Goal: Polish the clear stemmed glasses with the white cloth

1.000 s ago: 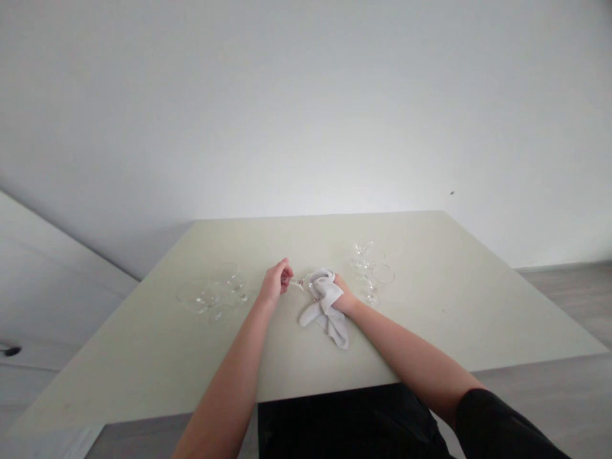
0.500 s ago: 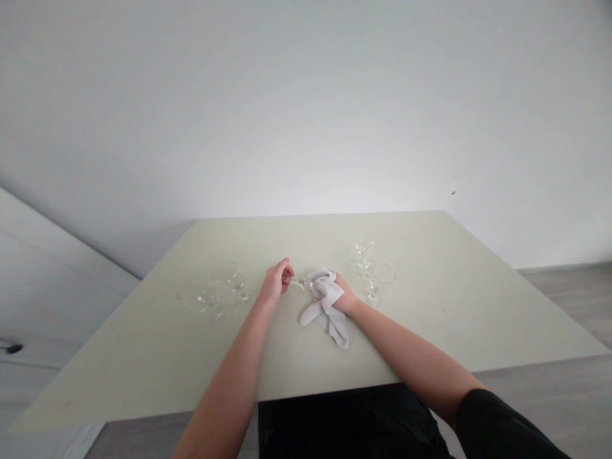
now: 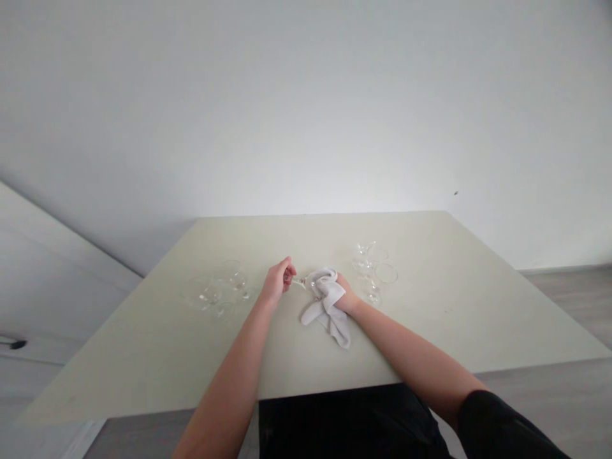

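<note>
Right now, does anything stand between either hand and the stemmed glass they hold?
Yes. The white cloth covers the bowl of the stemmed glass, lying between it and the right hand. The left hand pinches the stem end bare; nothing visible lies between.

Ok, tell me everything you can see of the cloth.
The cloth is light grey, soft and crumpled. Its upper part is bunched round the bowl of a clear glass held sideways; the right hand grips it there, the left hand pinches the glass's stem. Its loose tail trails toward the person, seemingly resting on the table.
</note>
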Demonstrator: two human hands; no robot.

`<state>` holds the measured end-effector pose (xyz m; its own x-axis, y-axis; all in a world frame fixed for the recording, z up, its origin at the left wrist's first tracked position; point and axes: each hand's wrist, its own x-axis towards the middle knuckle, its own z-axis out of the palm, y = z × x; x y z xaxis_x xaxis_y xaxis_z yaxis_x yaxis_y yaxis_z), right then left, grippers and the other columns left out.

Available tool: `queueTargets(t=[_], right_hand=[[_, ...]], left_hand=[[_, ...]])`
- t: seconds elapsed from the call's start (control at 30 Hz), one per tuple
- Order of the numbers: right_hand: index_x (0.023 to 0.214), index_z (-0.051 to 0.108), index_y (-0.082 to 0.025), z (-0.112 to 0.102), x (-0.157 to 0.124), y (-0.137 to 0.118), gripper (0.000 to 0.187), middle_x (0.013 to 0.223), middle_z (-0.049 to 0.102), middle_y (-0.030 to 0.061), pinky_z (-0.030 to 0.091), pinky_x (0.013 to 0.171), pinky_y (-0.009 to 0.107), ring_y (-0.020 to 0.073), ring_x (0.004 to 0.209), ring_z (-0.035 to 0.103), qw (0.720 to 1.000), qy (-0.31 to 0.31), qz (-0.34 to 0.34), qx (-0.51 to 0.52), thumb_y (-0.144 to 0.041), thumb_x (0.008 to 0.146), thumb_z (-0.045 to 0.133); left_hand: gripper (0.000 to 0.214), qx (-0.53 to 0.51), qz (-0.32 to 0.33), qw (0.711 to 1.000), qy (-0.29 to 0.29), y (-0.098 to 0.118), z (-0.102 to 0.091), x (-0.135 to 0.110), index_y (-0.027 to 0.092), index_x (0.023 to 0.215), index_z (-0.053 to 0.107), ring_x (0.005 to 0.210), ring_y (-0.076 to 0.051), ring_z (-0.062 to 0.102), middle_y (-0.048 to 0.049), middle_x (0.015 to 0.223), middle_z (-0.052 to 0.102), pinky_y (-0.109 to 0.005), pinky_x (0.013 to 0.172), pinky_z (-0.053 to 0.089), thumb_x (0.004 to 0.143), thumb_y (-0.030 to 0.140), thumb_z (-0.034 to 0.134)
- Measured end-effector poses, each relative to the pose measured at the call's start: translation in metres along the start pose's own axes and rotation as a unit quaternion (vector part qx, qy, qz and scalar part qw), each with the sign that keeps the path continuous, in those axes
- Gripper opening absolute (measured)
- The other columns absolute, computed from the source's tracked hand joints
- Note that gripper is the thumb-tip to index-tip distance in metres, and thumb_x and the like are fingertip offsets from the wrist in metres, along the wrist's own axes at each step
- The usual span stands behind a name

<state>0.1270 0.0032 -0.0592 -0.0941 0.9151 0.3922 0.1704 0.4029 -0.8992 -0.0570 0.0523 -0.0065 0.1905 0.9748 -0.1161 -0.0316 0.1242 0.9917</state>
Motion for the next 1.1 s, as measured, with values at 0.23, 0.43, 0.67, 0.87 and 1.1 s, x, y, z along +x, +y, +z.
queueTargets(t=[0.23, 0.43, 0.67, 0.87, 1.1], right_hand=[[0.069, 0.061, -0.020, -0.0010, 0.0005, 0.0021, 0.022, 0.073, 0.065, 0.0023, 0.051, 0.079, 0.034, 0.0206, 0.077, 0.061, 1.000, -0.004, 0.001, -0.005, -0.040, 0.077, 0.066], [0.070, 0.062, -0.019, -0.0003, 0.0001, 0.0023, 0.018, 0.072, 0.065, 0.0017, 0.051, 0.079, 0.033, 0.0198, 0.076, 0.061, 1.000, 0.007, 0.005, 0.004, -0.035, 0.078, 0.064], [0.075, 0.064, -0.017, -0.0003, -0.0003, 0.0028, 0.012, 0.076, 0.067, 0.0027, 0.051, 0.079, 0.033, 0.0199, 0.077, 0.062, 1.000, 0.006, 0.012, 0.011, -0.030, 0.076, 0.063], [0.072, 0.063, -0.018, -0.0002, -0.0007, 0.0046, 0.012, 0.072, 0.065, 0.0010, 0.050, 0.077, 0.031, 0.0190, 0.076, 0.061, 1.000, 0.006, 0.004, 0.009, -0.030, 0.075, 0.063], [0.069, 0.060, -0.018, -0.0010, -0.0012, 0.0079, 0.013, 0.074, 0.065, 0.0021, 0.050, 0.078, 0.031, 0.0185, 0.075, 0.060, 1.000, -0.001, -0.008, 0.002, -0.029, 0.075, 0.062]], left_hand=[[0.045, 0.002, 0.001, 1.000, -0.001, -0.0001, -0.0003, 0.0001, 0.016, 0.058, 0.055, 0.035, -0.005, 0.029, 0.0040, 0.045, 0.039, -0.019, 0.037, 0.015, 0.076, 0.058, 0.057], [0.045, 0.004, -0.003, 1.000, 0.001, 0.0007, 0.0000, -0.0003, 0.016, 0.058, 0.056, 0.035, -0.005, 0.028, 0.0044, 0.045, 0.039, -0.019, 0.037, 0.015, 0.075, 0.058, 0.057], [0.045, 0.001, 0.005, 1.000, -0.004, 0.0016, 0.0005, -0.0017, 0.016, 0.059, 0.056, 0.035, -0.005, 0.027, 0.0048, 0.045, 0.038, -0.019, 0.036, 0.015, 0.076, 0.058, 0.056], [0.046, 0.010, 0.004, 1.000, -0.002, -0.0001, -0.0004, 0.0003, 0.015, 0.060, 0.056, 0.036, -0.005, 0.028, 0.0051, 0.046, 0.038, -0.018, 0.036, 0.016, 0.075, 0.059, 0.056], [0.046, 0.014, 0.008, 1.000, -0.003, -0.0003, -0.0003, 0.0004, 0.015, 0.061, 0.056, 0.036, -0.005, 0.028, 0.0054, 0.047, 0.038, -0.018, 0.037, 0.017, 0.075, 0.060, 0.055]])
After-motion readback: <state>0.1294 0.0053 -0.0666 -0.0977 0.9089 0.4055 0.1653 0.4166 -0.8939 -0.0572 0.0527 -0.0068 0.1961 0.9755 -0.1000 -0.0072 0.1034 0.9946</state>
